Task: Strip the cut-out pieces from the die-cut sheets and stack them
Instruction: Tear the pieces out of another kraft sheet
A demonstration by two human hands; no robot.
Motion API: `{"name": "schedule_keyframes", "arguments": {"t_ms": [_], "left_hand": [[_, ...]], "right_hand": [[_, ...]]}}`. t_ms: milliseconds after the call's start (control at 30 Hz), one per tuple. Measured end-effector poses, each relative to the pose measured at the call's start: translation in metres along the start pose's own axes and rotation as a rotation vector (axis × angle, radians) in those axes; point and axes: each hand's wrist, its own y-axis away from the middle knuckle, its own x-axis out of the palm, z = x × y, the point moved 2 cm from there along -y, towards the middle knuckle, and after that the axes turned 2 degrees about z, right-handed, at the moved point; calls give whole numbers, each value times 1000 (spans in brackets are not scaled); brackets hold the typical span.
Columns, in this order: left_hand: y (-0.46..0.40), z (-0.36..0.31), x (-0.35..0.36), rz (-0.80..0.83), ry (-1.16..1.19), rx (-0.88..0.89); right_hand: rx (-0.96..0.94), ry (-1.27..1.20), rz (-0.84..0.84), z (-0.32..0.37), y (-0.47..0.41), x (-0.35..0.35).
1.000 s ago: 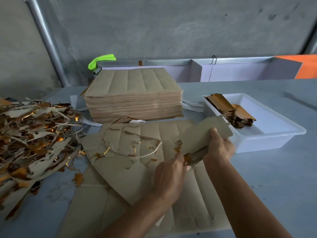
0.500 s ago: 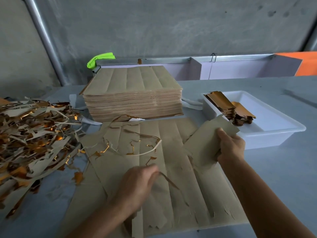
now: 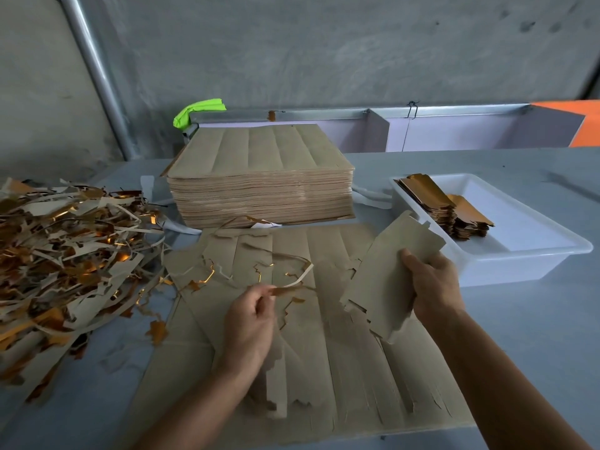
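Early days, I reckon: only a small stack of cut-outs [image 3: 454, 211] sits in the white tray [image 3: 535, 254] at right, vs a thick pile of uncut sheets [image 3: 259, 177] at the back. Waste heap [image 3: 68, 254] at left is big tho. My right hand [image 3: 431, 287] grips a freed piece [image 3: 386, 274] just above the working sheet [image 3: 324, 352], beside the tray. Left hand [image 3: 250, 323] pinches a thin scrap strip [image 3: 289, 290]. Vs half a sec ago, left hand has moved up-sheet, strip lifted clear; the piece sits about where it was.
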Motion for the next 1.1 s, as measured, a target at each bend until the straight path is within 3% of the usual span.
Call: {"name": "schedule_keyframes", "arguments": {"t_ms": [100, 167, 433, 600, 700, 833, 967, 1000, 1100], "left_hand": [[-11, 5, 4, -149, 356, -333], [-15, 2, 13, -108, 419, -367], [-8, -10, 49, 376, 272, -187], [-7, -12, 52, 361, 288, -9], [3, -7, 52, 467, 262, 97], [20, 6, 55, 522, 24, 260], [17, -8, 44, 643, -16, 187], [17, -10, 40, 632, -118, 186], [30, -9, 27, 534, -791, 368]], "right_hand": [[-5, 2, 95, -2, 3, 3], [-30, 31, 187, -5, 8, 9], [-246, 255, 492, -16, 29, 34], [-473, 389, 468, -4, 37, 34], [-409, 318, 431, -15, 46, 22], [-281, 218, 401, -42, 61, 5], [-252, 198, 410, -47, 62, 6], [-240, 185, 409, -45, 60, 7], [-229, 214, 351, -36, 51, 8]]}}
